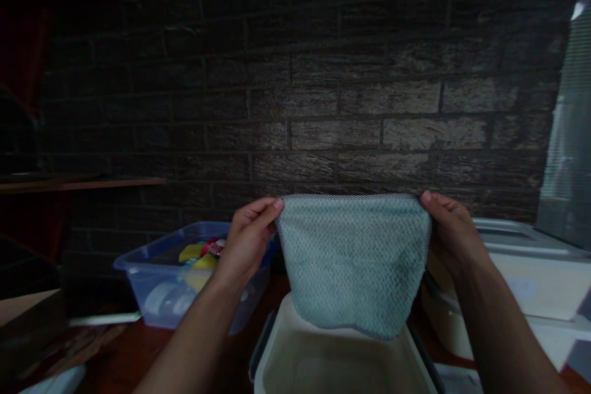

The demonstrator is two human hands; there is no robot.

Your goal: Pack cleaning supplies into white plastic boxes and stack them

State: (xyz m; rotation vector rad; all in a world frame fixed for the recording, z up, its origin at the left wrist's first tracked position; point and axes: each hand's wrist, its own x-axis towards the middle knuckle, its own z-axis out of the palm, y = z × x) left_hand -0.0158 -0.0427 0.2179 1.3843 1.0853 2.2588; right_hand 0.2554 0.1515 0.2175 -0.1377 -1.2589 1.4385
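Nearest, at the bottom edge of the view, an open white tub (341, 369) stands on the reddish-brown desk (115, 360), with dark handles or clips along its 2 sides. Its inside is visible below the cloth (353, 265).

The person's 2 hands hold this pale blue-green cloth up above the tub, spread between them. The left hand (252, 234) pinches its upper left corner between thumb and fingers; the right hand (450, 228) pinches the upper right corner in the same way. The cloth has a textured weave and a dark-and-white checked edging; its top edge is nearly straight, and its lower edge hangs in front of the tub's far rim.

On the left side of the desk lie a cardboard box (30, 332), only partly in view, and a pale, narrow strip (105, 319). Beyond the left forearm is a translucent blue bin (161, 301) with yellow and red items (203, 255) inside, too dim to identify.

Behind the right forearm are white lidded boxes (535, 286), 1 on top of another, with a rounded cream container (446, 320) beside them.

Farthest back are a dark brick wall (318, 92), a wooden shelf (101, 183) at left and a pale, ribbed surface (567, 129) at right.
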